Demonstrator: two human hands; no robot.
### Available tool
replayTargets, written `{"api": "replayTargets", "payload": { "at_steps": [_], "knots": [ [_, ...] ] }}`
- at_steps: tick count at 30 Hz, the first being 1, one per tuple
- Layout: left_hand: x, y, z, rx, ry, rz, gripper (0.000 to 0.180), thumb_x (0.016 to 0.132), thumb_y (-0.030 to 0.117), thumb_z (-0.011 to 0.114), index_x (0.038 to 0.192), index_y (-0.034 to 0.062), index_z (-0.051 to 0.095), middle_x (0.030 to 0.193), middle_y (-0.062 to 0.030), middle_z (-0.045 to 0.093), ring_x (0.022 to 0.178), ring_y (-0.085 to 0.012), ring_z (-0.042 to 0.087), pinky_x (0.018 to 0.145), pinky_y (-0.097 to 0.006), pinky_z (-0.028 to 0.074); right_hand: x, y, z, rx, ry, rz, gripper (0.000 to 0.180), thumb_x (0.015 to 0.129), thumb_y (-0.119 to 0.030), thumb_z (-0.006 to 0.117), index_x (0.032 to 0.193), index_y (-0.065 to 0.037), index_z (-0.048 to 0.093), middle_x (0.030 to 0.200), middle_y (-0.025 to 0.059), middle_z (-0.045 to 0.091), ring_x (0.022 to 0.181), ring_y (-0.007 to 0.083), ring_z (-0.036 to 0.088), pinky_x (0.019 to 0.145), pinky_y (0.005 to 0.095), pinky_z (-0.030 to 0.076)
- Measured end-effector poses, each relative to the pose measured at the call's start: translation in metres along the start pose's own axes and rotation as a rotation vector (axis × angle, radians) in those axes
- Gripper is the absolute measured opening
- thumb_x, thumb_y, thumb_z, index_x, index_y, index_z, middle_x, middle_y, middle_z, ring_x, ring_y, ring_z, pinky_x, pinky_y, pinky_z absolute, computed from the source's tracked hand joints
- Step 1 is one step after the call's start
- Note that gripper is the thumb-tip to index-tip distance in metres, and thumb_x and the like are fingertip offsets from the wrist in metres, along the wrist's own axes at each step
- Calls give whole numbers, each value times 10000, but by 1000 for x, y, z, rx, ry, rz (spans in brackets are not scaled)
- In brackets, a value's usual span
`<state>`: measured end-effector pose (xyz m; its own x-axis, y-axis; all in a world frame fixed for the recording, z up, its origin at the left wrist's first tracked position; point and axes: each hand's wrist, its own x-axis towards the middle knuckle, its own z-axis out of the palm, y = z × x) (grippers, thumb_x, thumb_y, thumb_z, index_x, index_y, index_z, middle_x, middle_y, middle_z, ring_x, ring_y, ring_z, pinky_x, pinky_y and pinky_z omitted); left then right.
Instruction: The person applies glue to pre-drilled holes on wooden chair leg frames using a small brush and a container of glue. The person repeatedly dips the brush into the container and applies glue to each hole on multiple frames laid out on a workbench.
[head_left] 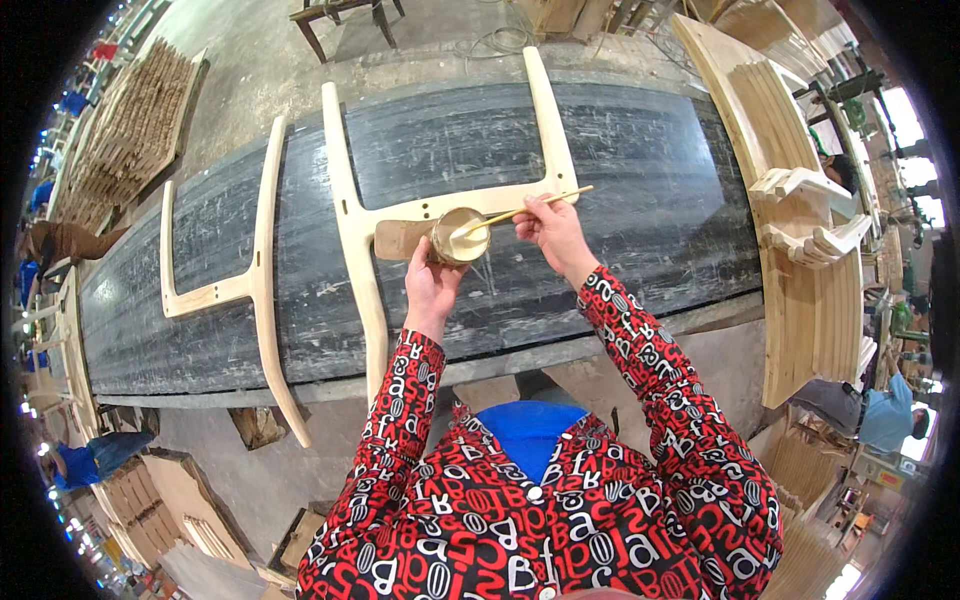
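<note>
My left hand is closed around a small round pot of cream-coloured paste, likely glue, and tilts it a little toward me. A thin wooden stick is pinched in my right hand; its left end reaches into the pot's mouth. Behind both hands lies a pale wooden chair frame, with two legs pointing away and dark holes in its joints. A flat brown piece sits beside the pot, next to the frame's left leg. Another wooden frame lies farther left.
The frames rest on a dark, scratched slab table. Stacked boards with pale curved wooden parts stand at the right. A pile of wooden strips is at the far left. A person in blue is at the far right.
</note>
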<state>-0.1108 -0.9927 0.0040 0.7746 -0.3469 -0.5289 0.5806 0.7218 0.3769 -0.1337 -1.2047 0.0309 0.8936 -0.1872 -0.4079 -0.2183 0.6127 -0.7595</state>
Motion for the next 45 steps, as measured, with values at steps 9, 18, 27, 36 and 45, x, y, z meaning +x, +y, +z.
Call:
{"api": "replayTargets", "payload": {
  "at_steps": [9, 18, 27, 36, 45],
  "knots": [
    [35, -85, 54, -95, -1, -21, 380, 977, 325, 395, 1253, 80, 487, 1276, -88, 527, 1181, -254, 486, 975, -457, 383, -7, -46, -98, 190, 25, -16, 74, 892, -124, 587, 857, -72, 548, 781, 66, 605, 679, 139, 588, 633, 304, 523],
    [73, -126, 68, -67, -2, -46, 421, 979, 328, 387, 1285, 47, 452, 1326, -119, 485, 1222, -283, 456, 1027, -485, 351, 14, -65, -132, 130, 96, -78, 153, 902, -191, 601, 842, -82, 512, 714, 68, 600, 579, 140, 584, 528, 280, 511],
    [51, -103, 19, -100, 54, 36, 445, 981, 318, 366, 1329, 44, 410, 1367, -134, 443, 1258, -315, 426, 1037, -510, 364, 50, -97, -126, -1034, -38, -554, 131, 858, -123, 617, 834, -15, 549, 636, 41, 561, 600, 97, 581, 539, 265, 450],
    [21, -98, 3, -132, 99, 76, 411, 992, 300, 338, 1313, 62, 429, 1347, -132, 458, 1244, -313, 440, 1035, -524, 366, 70, -85, -114, -1196, -216, -699, 126, 851, -140, 593, 819, -40, 522, 687, 129, 580, 636, 299, 594, 574, 371, 463],
    [16, -94, -5, -168, 127, 97, 410, 997, 293, 317, 1309, 51, 429, 1350, -138, 450, 1246, -318, 434, 1037, -528, 364, 77, -97, -103, -1169, -208, -610, 139, 847, -155, 592, 808, -34, 536, 691, 130, 603, 634, 298, 610, 576, 361, 474]
  ]
}}
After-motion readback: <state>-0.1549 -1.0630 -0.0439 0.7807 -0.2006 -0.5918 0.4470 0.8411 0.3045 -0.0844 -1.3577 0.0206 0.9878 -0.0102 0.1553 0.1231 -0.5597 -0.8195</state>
